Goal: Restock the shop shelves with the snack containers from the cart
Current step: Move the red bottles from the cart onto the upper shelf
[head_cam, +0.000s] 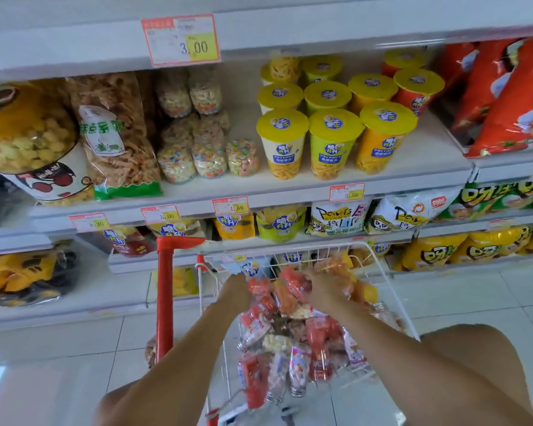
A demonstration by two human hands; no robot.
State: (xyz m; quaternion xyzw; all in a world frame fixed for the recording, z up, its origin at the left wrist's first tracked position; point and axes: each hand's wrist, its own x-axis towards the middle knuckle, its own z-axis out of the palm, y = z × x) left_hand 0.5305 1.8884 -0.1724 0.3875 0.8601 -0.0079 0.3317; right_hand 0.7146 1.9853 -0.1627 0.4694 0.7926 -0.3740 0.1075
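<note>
View from the person's head, looking down along two bare forearms into a white wire shopping cart (320, 250) parked against white shop shelves (290, 192). The cart is heaped with small clear plastic snack containers with red labels (290, 333), some filled with orange or pale pieces. The left hand (237, 292) reaches to the far left of the heap, touching a red-labelled container; its fingers are hidden behind the hand, so I cannot tell whether they are clenched or released. The right hand (325, 289) lies on the far end of the heap, fingers bent down among orange-filled containers; blur hides whether they are grasping one. A red upright cart handle (164, 302) stands to the left of the arms. On the shelf above the cart stand yellow-lidded snack cups (336, 142) in rows, with small clear jars of coloured snacks (210, 158) beside them on the left and tall red snack bags (511, 103) on the right. A white and red price tag (182, 41) hangs on the top shelf edge.
</note>
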